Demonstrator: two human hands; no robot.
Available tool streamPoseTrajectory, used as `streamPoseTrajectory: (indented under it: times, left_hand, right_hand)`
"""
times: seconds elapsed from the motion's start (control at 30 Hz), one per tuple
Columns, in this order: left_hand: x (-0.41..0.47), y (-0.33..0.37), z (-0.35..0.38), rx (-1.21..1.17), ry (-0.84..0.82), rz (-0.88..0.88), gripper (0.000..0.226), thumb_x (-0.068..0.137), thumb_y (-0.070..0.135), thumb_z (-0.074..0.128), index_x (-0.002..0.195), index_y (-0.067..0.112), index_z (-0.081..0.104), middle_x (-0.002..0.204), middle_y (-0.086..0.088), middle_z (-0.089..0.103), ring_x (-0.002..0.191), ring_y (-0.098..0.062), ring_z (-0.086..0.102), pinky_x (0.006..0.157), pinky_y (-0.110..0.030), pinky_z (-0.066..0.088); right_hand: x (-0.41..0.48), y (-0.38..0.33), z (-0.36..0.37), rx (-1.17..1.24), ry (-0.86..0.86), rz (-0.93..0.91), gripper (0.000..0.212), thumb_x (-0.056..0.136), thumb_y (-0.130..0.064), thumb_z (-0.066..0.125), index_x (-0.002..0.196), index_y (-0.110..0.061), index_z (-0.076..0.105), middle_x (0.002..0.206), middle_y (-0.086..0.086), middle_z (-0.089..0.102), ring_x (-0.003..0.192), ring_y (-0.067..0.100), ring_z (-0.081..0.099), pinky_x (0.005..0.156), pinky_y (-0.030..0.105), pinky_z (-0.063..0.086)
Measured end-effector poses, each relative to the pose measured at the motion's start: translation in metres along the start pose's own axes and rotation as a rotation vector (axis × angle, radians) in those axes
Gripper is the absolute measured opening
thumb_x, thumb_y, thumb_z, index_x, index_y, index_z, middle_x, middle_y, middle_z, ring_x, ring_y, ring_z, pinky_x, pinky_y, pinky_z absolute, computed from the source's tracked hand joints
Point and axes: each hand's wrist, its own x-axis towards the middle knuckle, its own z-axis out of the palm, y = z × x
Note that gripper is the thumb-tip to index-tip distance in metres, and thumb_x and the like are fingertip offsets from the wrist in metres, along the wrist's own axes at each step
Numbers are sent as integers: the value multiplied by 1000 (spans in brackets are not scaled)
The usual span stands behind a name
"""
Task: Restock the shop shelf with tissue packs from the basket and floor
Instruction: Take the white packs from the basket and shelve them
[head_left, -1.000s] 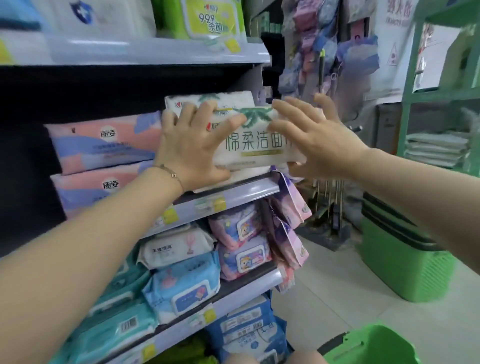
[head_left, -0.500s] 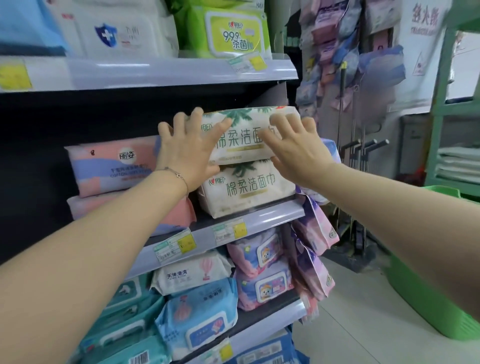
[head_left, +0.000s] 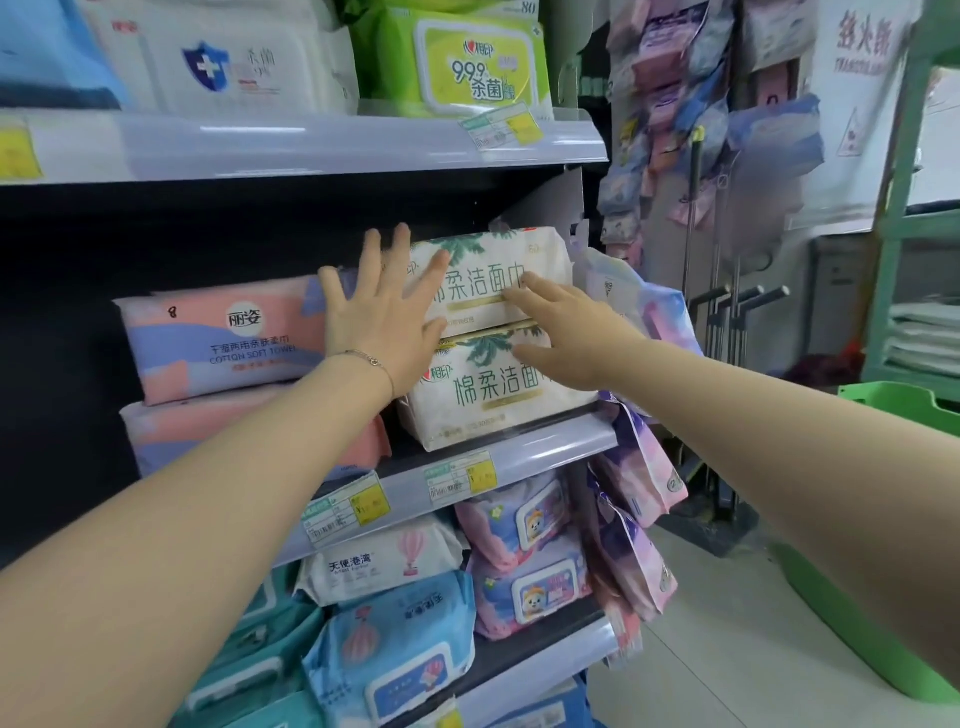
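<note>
White plastic-wrapped top tissue pack (head_left: 488, 283) stacked on its twin, middle shelf (head_left: 519, 457) | left hand (head_left: 382, 317), right hand (head_left: 566, 332): spread flat, pressing its front | likely soft, light, slippery; hold by the ends

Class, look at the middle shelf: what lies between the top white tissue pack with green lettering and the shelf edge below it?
In the head view, a second, matching white pack lies between the top pack and the shelf edge; the top pack rests on it.
</note>
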Motion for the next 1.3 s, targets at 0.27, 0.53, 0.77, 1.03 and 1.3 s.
streamPoseTrajectory:
  times: [0.27,0.53,0.77,1.03,1.3]
  left_hand:
    - [-35,58,-17,-189,214,219,32,79,24,45,105,15,62,128,-9,54,123,-32,43,85,-44,33]
    - [-102,162,0,-435,134,386,30,72,31,53,98,19,62,104,-3,61,99,-26,54,73,-39,38]
    - [-154,278,25,-606,-189,508,34,60,35,58,91,22,62,92,0,60,87,-24,58,64,-37,45]
    - [-229,388,51,-728,-517,785,44,88,35,47,131,30,39,129,2,41,121,-21,35,90,-39,33]
    - [-288,449,84,-652,-856,1021,54,90,37,47,140,32,27,138,-4,38,127,-24,32,98,-44,31]
  right_hand:
    - [-65,5,10,-110,232,-170,34,81,-33,45,102,-12,61,101,7,58,91,30,53,79,43,44]
    - [-179,52,43,-259,92,-44,26,75,-33,47,86,-14,61,89,6,58,77,30,55,63,35,43]
    - [-292,109,92,-280,-181,177,26,73,-35,42,82,-16,57,90,6,57,78,29,57,63,37,46]
    - [-416,147,168,-210,-370,383,22,66,-28,61,83,-14,60,85,6,60,73,27,60,62,36,50]
    - [-511,143,240,-18,-694,678,34,91,-29,47,122,-15,49,119,5,50,111,23,47,97,37,37]
